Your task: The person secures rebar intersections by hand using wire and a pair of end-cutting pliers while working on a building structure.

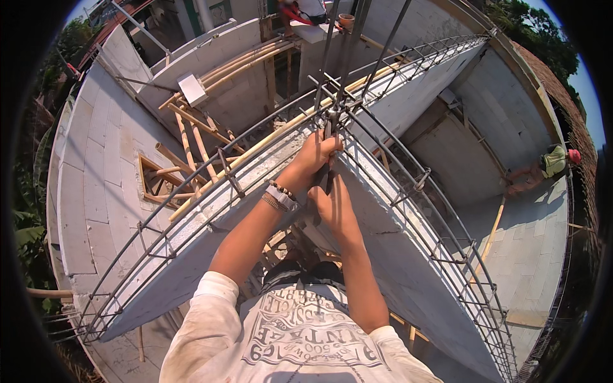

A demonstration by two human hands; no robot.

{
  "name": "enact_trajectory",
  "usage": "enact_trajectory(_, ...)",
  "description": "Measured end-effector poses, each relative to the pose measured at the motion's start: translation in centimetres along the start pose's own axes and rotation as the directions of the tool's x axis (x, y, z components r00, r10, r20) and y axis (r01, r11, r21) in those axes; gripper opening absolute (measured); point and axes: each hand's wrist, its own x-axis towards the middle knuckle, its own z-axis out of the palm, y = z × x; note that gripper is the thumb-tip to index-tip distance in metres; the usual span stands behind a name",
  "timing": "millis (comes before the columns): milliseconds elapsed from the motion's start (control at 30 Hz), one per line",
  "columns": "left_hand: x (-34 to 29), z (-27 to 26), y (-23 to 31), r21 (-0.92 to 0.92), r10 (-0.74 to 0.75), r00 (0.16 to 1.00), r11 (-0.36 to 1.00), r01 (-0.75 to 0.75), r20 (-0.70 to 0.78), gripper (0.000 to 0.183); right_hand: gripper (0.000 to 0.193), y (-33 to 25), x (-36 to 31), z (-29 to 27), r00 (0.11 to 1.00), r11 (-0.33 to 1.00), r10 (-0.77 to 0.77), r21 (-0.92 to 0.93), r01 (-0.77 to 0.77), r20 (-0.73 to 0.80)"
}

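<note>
A dark metal tool (329, 128), pincers by its look, stands nearly upright at the corner of a white block wall. Its upper end meets the crossing bars of a rebar cage (335, 102). My left hand (314, 154), with bracelets at the wrist, is closed round the handles. Just below it, my right hand (331, 199) is closed on the lower part of the handles. Fingers partly cover the tool, and its jaws are hard to make out among the bars. Tall vertical bars (350, 48) rise from this corner.
Two wall tops (281, 150) carrying rebar run off to the left and right. Bamboo poles (198, 143) form a scaffold at left, with a white block (191, 89) on it. A co-worker in a red cap (554, 161) is at far right. Another person (311, 11) sits at the top.
</note>
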Motion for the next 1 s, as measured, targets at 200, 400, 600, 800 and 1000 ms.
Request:
enact_trajectory(200, 0.2, -0.6, 1.0, -0.141, -0.107, 0.985, 0.982, 0.127, 0.138, 0.027, 0.044, -1.8, -0.1, 3.7, 0.988, 0.997, 0.041, -0.059, -0.051, -0.152)
enact_trajectory(400, -0.6, -0.4, -0.5, -0.268, -0.158, 0.975, 0.943, 0.196, 0.157, 0.019, 0.036, -2.2, -1.4, 3.8, 0.961, 0.959, -0.020, -0.277, -0.060, -0.275)
enact_trajectory(600, 0.9, -1.7, -0.6, -0.235, -0.076, 0.957, 0.961, 0.144, 0.279, 0.017, 0.034, -0.1, -0.6, 3.5, 0.971, 0.968, 0.163, -0.160, -0.191, -0.177)
enact_trajectory(800, 1.0, -2.2, 0.2, -0.140, -0.130, 0.933, 0.973, 0.186, 0.336, 0.053, 0.010, 1.2, -1.0, 3.1, 0.962, 0.846, 0.265, 0.462, -0.264, 0.066)
enact_trajectory(1000, 1.8, -3.0, 0.1, -0.581, 0.051, 0.828, 0.736, 0.347, 0.559, 0.044, 0.028, -2.9, -1.0, 5.3, 0.926, 0.410, 0.299, 0.846, -0.342, 0.230)
